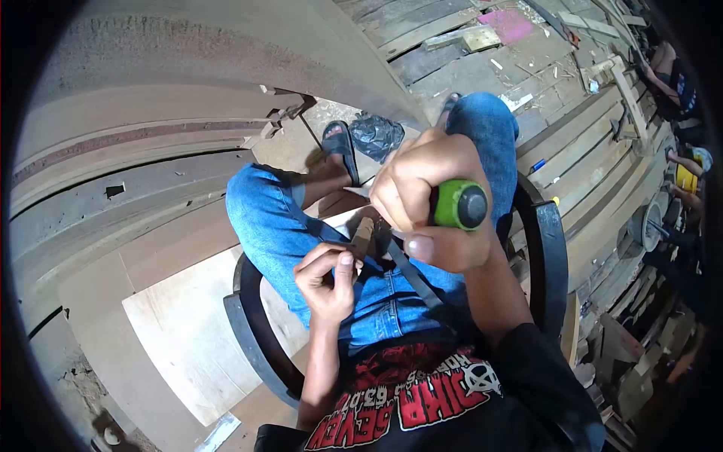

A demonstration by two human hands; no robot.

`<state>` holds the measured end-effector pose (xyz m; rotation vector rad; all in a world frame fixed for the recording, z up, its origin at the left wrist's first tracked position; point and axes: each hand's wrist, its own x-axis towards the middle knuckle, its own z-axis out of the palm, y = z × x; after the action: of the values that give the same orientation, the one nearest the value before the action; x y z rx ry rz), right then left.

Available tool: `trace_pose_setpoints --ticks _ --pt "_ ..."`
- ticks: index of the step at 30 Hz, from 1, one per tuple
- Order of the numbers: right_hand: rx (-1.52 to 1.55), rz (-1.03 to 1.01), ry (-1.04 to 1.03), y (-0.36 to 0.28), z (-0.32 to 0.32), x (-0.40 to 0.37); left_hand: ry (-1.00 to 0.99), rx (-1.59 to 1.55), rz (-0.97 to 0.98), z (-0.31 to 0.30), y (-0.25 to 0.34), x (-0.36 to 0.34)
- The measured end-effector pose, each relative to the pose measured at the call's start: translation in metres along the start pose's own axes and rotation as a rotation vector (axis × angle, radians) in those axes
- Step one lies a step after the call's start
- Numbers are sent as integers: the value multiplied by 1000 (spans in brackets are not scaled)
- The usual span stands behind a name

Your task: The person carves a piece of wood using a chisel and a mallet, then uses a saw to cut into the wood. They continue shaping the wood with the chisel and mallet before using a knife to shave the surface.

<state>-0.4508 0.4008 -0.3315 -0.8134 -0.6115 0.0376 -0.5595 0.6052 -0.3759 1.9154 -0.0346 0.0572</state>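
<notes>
My right hand point(429, 192) is wrapped round the green handle point(450, 203) of a hand tool, with its black butt end towards me. The tool's working end is hidden behind my fist, so its kind does not show. Lower and to the left, my left hand point(327, 282) is closed, thumb against fingers, in a pinch. What it pinches, if anything, is too small to make out. Just beyond its fingertips, between my knees, is a narrow brown wooden piece point(364, 235). A dark strap point(414, 271) runs across my lap.
Curved black chair arms point(548, 264) flank me. Large wooden panels point(181, 143) stand close on the left. A black plastic bag point(376, 135) lies near my feet. Planks point(595, 143) and wood scraps cover the floor to the right, where other people point(674, 83) sit.
</notes>
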Motion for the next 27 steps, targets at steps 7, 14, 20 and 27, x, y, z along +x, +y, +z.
trace_pose_setpoints --ticks 7,14,20,27 --pt "-155 102 7 41 0 -25 7 87 -5 0 2 8" --pt "-55 230 21 53 -3 -42 29 -7 48 7 -5 6" --pt "-47 65 54 25 3 -32 77 19 44 6 -7 2" --pt "-103 161 106 18 2 -25 141 -4 -34 12 -5 -2"
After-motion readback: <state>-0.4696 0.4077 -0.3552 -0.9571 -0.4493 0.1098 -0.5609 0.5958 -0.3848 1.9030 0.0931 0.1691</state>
